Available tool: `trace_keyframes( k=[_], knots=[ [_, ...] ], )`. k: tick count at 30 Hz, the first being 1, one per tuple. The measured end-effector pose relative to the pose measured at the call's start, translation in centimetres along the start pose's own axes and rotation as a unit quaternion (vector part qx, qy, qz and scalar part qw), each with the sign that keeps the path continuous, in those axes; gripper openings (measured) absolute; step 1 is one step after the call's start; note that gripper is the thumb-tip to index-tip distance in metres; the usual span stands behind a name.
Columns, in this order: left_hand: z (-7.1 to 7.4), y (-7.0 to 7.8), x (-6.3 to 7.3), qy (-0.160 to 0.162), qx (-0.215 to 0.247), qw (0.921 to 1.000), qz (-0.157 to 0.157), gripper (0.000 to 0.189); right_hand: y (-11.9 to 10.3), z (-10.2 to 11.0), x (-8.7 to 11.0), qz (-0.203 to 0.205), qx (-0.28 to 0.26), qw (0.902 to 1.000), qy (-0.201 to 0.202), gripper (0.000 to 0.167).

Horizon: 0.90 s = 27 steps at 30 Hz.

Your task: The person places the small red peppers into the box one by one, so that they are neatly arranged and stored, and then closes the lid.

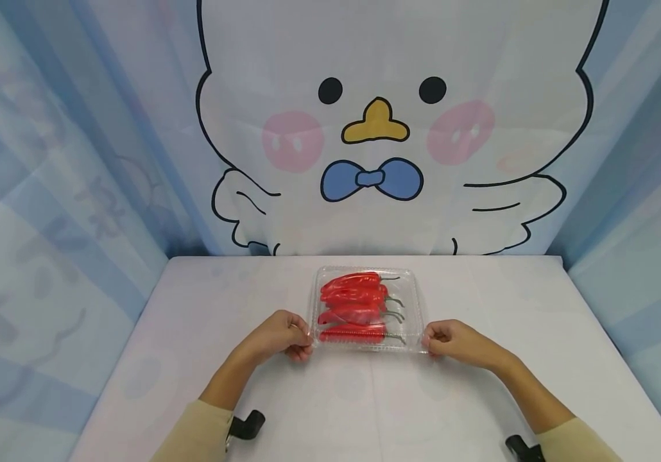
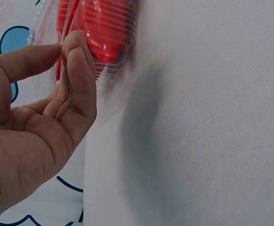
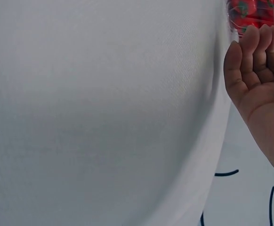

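A clear plastic clamshell box [image 1: 414,301] lies on the white-covered table, its lid down over several long red peppers [image 1: 356,296]. The peppers lie in a row, green stems pointing right. At the box's near left corner, my left hand [image 1: 281,337] pinches the rim; in the left wrist view, the thumb and fingertips of the left hand [image 2: 45,108] meet at the ridged plastic. My right hand [image 1: 462,343] grips the near right corner. In the right wrist view, the right hand [image 3: 264,94] has its fingers bent at the box edge, the thumb hidden.
The white tablecloth [image 1: 330,410] spreads around the box. Behind the table hangs a curtain [image 1: 377,224] with a cartoon bird, and blue patterned curtains [image 1: 47,256] stand at both sides. Black devices [image 1: 248,425] are strapped near both sleeves.
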State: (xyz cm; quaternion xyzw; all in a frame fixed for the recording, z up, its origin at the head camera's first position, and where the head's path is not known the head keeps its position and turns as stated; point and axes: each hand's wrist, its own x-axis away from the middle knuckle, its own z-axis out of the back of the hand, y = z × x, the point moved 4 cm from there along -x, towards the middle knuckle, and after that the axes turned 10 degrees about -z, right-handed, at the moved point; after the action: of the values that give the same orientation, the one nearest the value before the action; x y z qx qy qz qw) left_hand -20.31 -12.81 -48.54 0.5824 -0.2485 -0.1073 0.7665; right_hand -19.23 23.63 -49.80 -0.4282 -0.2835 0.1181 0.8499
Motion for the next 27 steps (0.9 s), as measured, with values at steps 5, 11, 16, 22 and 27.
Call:
trace_keyframes(
  k=[5, 11, 16, 22, 27],
  knots=[
    [-0.05, -0.04, 0.02, -0.003, 0.001, 1.0000, -0.002, 0.009, 0.07, -0.05, -0.18, 0.000, -0.019, 0.9997, -0.013, 0.016],
    [-0.10, -0.30, -0.13, -0.007, 0.007, 0.9999, -0.003, 0.009, 0.26, -0.01, -0.32, 0.003, -0.029, 0.9993, -0.023, 0.018],
    [-0.11, -0.20, -0.18, -0.008, 0.001, 1.0000, -0.005, 0.010, 0.31, 0.00, -0.30, 0.004, -0.039, 0.9988, -0.029, 0.019],
    [-0.08, -0.26, -0.15, -0.006, 0.001, 1.0000, -0.002, 0.010, 0.16, -0.03, -0.26, 0.007, -0.040, 0.9986, -0.032, 0.020],
    [-0.10, -0.27, -0.11, -0.009, 0.003, 0.9999, -0.006, 0.010, 0.28, -0.07, -0.31, 0.004, -0.037, 0.9987, -0.033, 0.018]
  ],
)
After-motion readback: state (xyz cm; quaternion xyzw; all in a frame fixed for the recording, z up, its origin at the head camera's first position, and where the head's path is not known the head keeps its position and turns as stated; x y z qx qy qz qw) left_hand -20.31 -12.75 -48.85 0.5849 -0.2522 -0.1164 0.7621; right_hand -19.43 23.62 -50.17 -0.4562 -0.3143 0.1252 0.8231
